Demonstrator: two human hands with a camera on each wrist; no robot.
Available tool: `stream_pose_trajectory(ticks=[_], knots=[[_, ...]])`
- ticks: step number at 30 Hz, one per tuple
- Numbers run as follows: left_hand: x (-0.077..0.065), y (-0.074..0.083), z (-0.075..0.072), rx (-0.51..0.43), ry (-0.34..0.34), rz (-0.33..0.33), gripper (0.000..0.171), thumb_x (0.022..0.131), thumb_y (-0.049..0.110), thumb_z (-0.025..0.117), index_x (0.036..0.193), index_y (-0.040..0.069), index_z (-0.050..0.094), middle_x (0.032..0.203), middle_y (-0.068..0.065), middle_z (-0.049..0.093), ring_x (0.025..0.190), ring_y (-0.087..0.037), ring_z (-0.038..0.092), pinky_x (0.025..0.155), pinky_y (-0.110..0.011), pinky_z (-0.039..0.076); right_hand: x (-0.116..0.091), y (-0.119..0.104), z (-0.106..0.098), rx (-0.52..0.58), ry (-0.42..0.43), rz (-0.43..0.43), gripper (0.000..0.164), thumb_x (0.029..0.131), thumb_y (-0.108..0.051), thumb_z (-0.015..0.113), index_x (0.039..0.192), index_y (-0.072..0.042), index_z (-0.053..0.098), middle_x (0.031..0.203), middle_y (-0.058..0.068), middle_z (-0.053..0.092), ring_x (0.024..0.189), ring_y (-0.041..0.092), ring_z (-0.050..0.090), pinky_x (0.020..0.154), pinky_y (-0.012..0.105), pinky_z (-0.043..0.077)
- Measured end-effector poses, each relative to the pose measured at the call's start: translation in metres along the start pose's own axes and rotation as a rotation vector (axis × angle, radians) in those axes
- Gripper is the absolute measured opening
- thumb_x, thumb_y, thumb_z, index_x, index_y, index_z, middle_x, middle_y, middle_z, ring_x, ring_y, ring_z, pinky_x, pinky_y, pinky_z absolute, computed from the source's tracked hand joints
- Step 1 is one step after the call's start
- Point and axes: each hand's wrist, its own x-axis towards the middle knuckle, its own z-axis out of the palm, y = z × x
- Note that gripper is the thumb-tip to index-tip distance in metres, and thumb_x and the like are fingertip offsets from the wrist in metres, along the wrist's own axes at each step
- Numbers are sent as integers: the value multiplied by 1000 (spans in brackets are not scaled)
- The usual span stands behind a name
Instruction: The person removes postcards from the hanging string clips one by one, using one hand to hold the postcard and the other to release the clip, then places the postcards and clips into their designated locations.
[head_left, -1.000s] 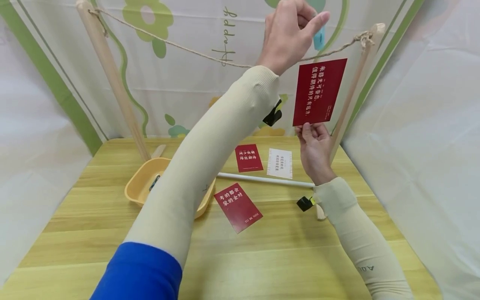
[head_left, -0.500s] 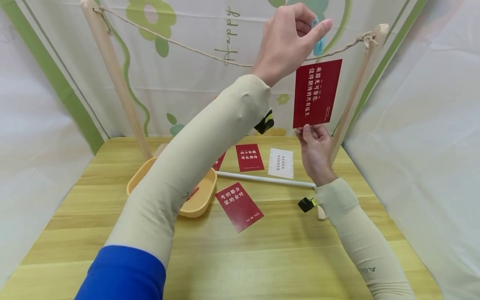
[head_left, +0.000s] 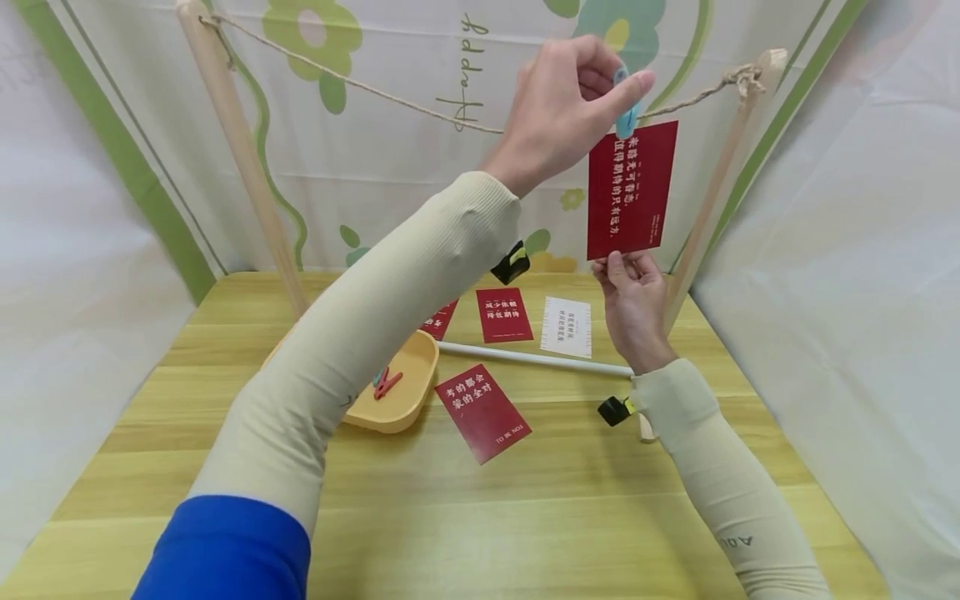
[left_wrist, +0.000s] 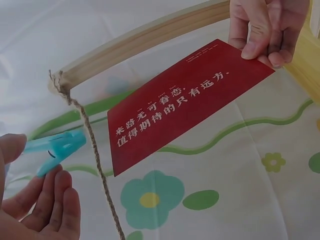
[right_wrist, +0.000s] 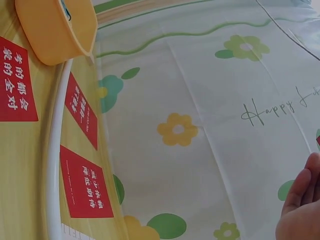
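Note:
My left hand (head_left: 558, 112) pinches a light blue clothespin (left_wrist: 59, 146) between thumb and fingers, up at the twine (left_wrist: 95, 145). In the left wrist view, the clothespin's nose end is right beside the twine. A red card with white Chinese writing (head_left: 633, 192) stands upright just below the twine, its top edge close to it. Down at the card's lower edge, my right hand (head_left: 636, 304) holds it between thumb and fingers. Only part of that hand (right_wrist: 302, 205) shows in the right wrist view.
The twine hangs between two wooden posts (head_left: 247, 150). On the table lie several red cards (head_left: 483, 417), a white card (head_left: 567, 327) and a white rod (head_left: 525, 358). A yellow basin (head_left: 416, 367), partly behind my left arm, holds a red clothespin (head_left: 387, 383). A patterned curtain hangs behind.
My left hand has come down with the blue clothespin, from above the twine to the card's top edge. The card has shifted slightly left, still in my right hand.

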Motion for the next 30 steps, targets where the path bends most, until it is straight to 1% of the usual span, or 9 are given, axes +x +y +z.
stream_pose_trajectory(ticks=[9, 12, 16, 23, 30], knots=[[-9, -7, -3, -9, -35, -16, 30, 98, 33, 76, 115, 9, 73, 108, -1, 73, 97, -8, 65, 87, -14, 52, 0, -2, -3, 0, -7, 26, 20, 99, -15, 70, 114, -3, 64, 100, 8, 72, 89, 16, 69, 88, 22, 61], [-14, -13, -6, -19, -56, -11, 30, 99, 32, 76, 116, 7, 73, 109, -3, 73, 97, -9, 65, 88, -15, 52, -1, -3, -5, -4, -13, 36, 22, 98, -15, 71, 115, -3, 64, 100, 7, 72, 89, 16, 69, 88, 22, 60], [-21, -23, -9, -37, -79, -19, 31, 99, 32, 75, 117, 7, 73, 110, -4, 74, 97, -11, 66, 89, -17, 53, -2, -2, -7, -8, -7, 43, 22, 98, -16, 71, 114, -4, 64, 98, 6, 73, 87, 14, 70, 88, 21, 61], [-31, -41, -16, -48, -65, -69, 27, 99, 31, 76, 112, 7, 74, 109, -5, 75, 95, -13, 68, 88, -20, 55, -1, 1, -7, -3, -15, 33, 20, 96, -15, 74, 109, -3, 65, 94, 6, 74, 84, 14, 72, 86, 21, 61], [-37, -53, -25, -32, -47, -90, 29, 98, 33, 76, 112, 8, 75, 108, -5, 77, 95, -12, 70, 88, -21, 57, -1, 1, -5, -8, -12, 40, 19, 96, -14, 74, 108, -3, 65, 94, 6, 74, 84, 15, 70, 86, 22, 61]])
